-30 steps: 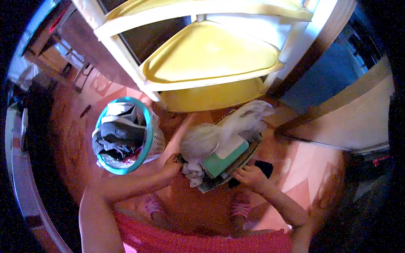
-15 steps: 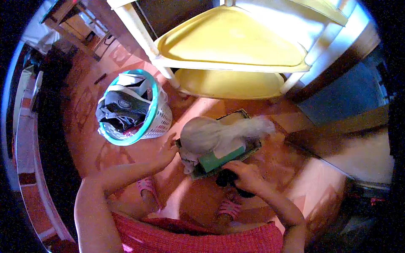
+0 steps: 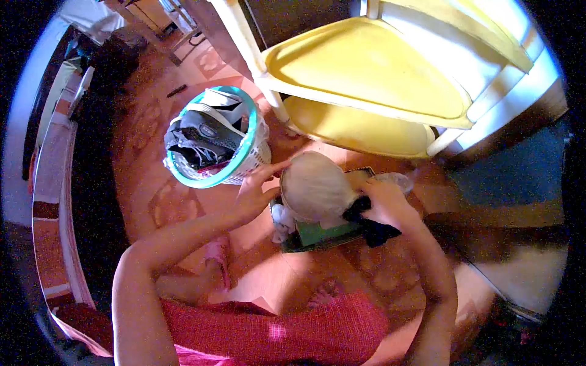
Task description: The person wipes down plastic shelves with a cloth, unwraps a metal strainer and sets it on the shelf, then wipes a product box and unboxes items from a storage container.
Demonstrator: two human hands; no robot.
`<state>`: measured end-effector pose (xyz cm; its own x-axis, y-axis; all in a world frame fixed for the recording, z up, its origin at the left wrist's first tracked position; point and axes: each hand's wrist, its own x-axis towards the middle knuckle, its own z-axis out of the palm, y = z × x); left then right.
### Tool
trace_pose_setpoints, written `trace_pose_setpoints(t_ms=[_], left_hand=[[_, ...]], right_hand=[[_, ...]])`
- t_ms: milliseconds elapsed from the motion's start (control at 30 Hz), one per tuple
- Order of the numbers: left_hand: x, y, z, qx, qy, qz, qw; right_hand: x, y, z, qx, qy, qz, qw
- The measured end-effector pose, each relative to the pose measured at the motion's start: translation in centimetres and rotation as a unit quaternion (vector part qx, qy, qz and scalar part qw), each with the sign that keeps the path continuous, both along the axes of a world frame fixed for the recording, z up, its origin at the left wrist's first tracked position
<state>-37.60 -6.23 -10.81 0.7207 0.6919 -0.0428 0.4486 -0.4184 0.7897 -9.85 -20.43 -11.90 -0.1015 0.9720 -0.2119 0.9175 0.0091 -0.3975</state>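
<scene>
Two hands are at the box (image 3: 299, 247) on the floor (image 3: 256, 282). The left hand (image 3: 255, 194), fingers spread, is at the left edge of a round pale bundle (image 3: 317, 186) that sits over the box. The right hand (image 3: 389, 202), near the box's right end, grips a black cloth (image 3: 379, 232). Beyond the box stand a basket (image 3: 251, 129) of shoes (image 3: 207, 133), to its left, and a yellow shelf (image 3: 366, 67).

**No legible lettering**

Nothing can be read with certainty. Beyond the left hand (image 3: 255, 194) and farther to its left, a dark grey shoe (image 3: 190, 129) in the teal-rimmed basket (image 3: 249, 139) bears an oval badge (image 3: 208, 130) (pale-edged, small), too blurred to show any letters.
</scene>
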Motion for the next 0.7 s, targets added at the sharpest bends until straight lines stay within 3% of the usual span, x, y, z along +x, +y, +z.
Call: trace_pose_setpoints(t_ms=[67,133,167,200,267,300,333,467,667,700], left_hand=[[0.7,1.4,1.8,-0.013,-0.036,-0.001,0.999],[0.6,2.9,5.5,0.149,-0.074,-0.062,0.984],[0.5,3.6,7.6,0.196,-0.062,-0.067,0.976],[0.5,4.2,9.3,0.243,-0.052,-0.068,0.966],[0.4,5.7,10.1,0.206,-0.153,-0.053,0.965],[0.2,5.7,11.1,0.1,-0.166,-0.018,0.981],[0.0,5.6,12.3,-0.011,-0.177,0.014,0.984],[-1.9,6.6,14.9,0.023,-0.2,0.043,0.979],[-6.3,10.2,17.3,0.057,-0.219,0.082,0.971],[-7.0,10.8,17.9,0.063,-0.235,0.075,0.967]], right_hand=[[1.0,0.2,1.8,0.053,0.029,0.027,0.998],[1.4,0.7,4.9,-0.08,0.172,0.015,0.982],[1.4,1.4,6.3,-0.158,0.2,0.011,0.967],[1.3,1.7,6.4,-0.158,0.195,0.012,0.968],[1.1,2.9,6.7,-0.197,0.41,0.059,0.889],[-0.2,3.3,7.5,-0.182,0.479,0.036,0.858],[-1.0,3.8,7.9,-0.178,0.476,0.039,0.86],[-3.6,4.7,11.0,-0.156,0.474,0.05,0.865],[-7.1,6.7,15.6,-0.138,0.484,-0.044,0.863],[-7.1,6.7,16.0,-0.136,0.392,-0.073,0.907]])
